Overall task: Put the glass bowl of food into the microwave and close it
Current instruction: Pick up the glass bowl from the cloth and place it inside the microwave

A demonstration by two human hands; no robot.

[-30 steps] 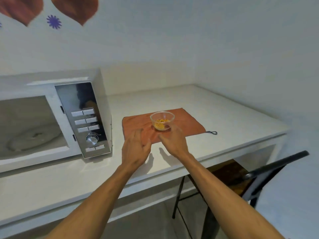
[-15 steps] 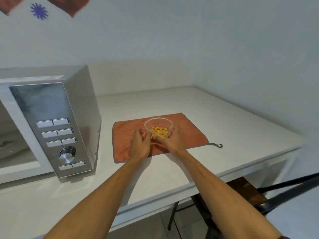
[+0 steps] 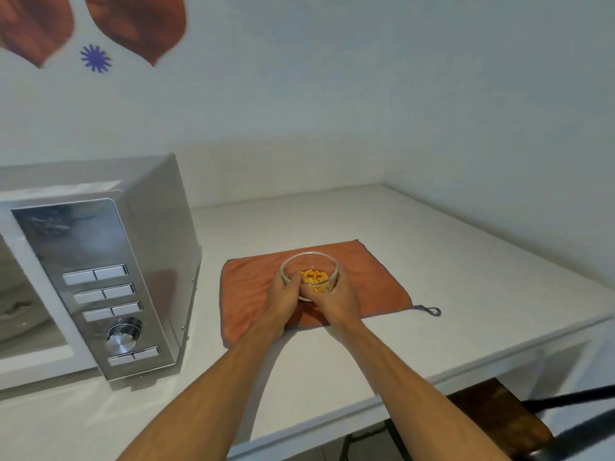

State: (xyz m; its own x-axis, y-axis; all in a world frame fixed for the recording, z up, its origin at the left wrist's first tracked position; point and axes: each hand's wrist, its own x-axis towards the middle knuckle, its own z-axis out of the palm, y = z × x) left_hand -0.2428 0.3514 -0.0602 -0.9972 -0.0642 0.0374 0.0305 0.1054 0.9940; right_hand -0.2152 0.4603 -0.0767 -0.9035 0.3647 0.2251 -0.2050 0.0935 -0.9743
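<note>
Both hands grasp the small clear glass bowl [image 3: 309,272] of yellow-orange food pieces [image 3: 314,278]. The left hand [image 3: 282,297] wraps its fingers against the bowl's left wall; the right hand [image 3: 337,299] cups the right wall and near side. The fingers meet at the bowl's near face, which they hide. Whether the bowl's base rests on the surface or is raised cannot be told.

Beneath the grip lies a rectangular orange cloth [image 3: 376,287] with a grey hanging loop [image 3: 431,310] at its near right corner. The cloth lies flat on the white countertop [image 3: 449,247].

Left of the grip, well apart from the cloth, stands the silver microwave [image 3: 159,234], its control panel [image 3: 96,284] showing rows of white buttons and a round metal dial [image 3: 122,335]. Its cavity [image 3: 20,314] stands open at the far left; the door is out of view. The bare counter between cloth and microwave carries no obstacle.

Below right of the grip, under the counter edge, a dark wooden chair seat [image 3: 499,424] shows. On the wall above left are brown leaf-shaped decals [image 3: 139,24] and a blue starburst decal [image 3: 95,58].
</note>
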